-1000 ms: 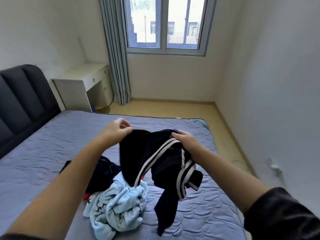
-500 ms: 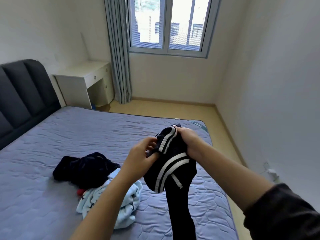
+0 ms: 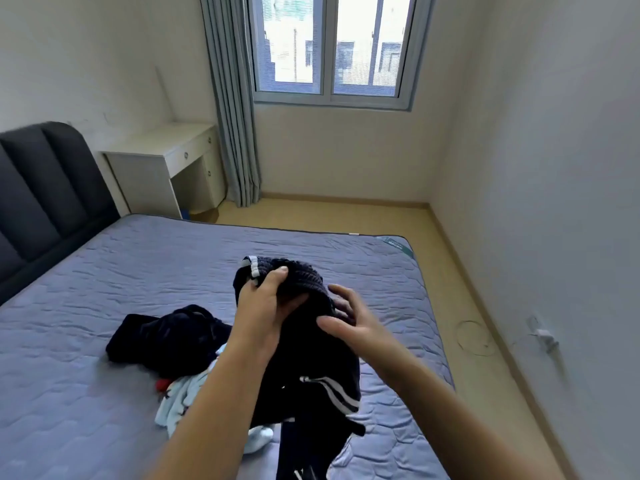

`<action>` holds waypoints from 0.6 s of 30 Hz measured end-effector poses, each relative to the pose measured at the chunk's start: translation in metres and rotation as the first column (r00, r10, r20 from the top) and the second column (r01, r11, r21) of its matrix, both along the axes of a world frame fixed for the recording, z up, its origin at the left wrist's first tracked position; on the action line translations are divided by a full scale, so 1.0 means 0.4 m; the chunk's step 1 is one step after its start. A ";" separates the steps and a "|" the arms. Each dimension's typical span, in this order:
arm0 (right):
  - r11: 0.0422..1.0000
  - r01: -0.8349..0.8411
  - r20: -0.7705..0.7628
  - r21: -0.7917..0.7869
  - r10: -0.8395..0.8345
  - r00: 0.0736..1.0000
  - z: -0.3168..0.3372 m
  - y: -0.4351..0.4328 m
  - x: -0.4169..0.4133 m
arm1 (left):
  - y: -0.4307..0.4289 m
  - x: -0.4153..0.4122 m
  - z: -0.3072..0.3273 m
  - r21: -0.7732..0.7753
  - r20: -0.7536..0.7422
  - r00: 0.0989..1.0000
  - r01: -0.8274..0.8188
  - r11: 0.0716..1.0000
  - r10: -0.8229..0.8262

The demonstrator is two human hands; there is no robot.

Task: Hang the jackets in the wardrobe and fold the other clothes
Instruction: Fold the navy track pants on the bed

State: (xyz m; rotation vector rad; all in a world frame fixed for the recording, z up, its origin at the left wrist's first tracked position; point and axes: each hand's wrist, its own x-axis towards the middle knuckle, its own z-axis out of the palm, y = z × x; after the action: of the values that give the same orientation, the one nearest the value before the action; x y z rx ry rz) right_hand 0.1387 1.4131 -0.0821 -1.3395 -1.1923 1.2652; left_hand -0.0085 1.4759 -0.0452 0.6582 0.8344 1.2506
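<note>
A dark navy garment with white stripes (image 3: 311, 368) hangs above the bed, bunched at its top. My left hand (image 3: 263, 306) grips that bunched top edge from the left. My right hand (image 3: 349, 320) is at the garment's right side with fingers spread, touching the cloth but not closed on it. On the mattress to the left lie another dark garment (image 3: 166, 337) and a crumpled light blue one (image 3: 183, 400), partly hidden behind my left forearm. No wardrobe is in view.
The bed has a grey-blue quilted mattress (image 3: 104, 410) and a dark padded headboard (image 3: 41, 181) at the left. A white desk (image 3: 162, 161) and grey curtain (image 3: 232, 109) stand by the window. Wooden floor (image 3: 346, 216) runs beyond the bed and along the right wall.
My left hand has moved up onto the top of the striped garment. My right hand has let go and opened beside it. The garment is turned, stripes now low.
</note>
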 end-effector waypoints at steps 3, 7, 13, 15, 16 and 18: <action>0.997 -0.021 0.126 0.073 0.011 0.992 -0.019 -0.013 -0.033 | -0.020 0.021 -0.011 0.000 -0.019 0.998 0.059 0.998 -0.059; 0.975 0.164 0.308 0.152 -0.205 0.929 -0.040 0.000 -0.026 | -0.023 0.012 -0.014 0.013 0.009 0.999 0.036 0.999 -0.037; 0.980 0.166 0.572 0.109 -0.198 0.796 -0.052 0.017 0.045 | -0.010 -0.039 -0.060 -0.002 -0.212 0.966 -0.150 0.989 0.146; 0.976 0.202 0.689 0.074 -0.197 0.697 -0.057 0.015 0.085 | 0.009 -0.071 -0.081 0.033 -0.346 0.910 -0.232 0.972 0.228; 0.976 0.209 0.712 0.064 -0.191 0.675 -0.061 0.013 0.103 | 0.018 -0.084 -0.089 0.068 -0.403 0.876 -0.260 0.963 0.265; 0.980 0.182 0.703 0.079 -0.184 0.687 -0.071 0.011 0.128 | 0.030 -0.098 -0.097 0.135 -0.520 0.798 -0.275 0.952 0.304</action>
State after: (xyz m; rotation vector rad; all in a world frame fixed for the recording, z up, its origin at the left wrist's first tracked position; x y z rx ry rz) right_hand 0.1897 1.4173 -0.1107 -1.9862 -1.5114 0.5803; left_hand -0.0478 1.4878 -0.0841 0.9757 1.4155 1.3867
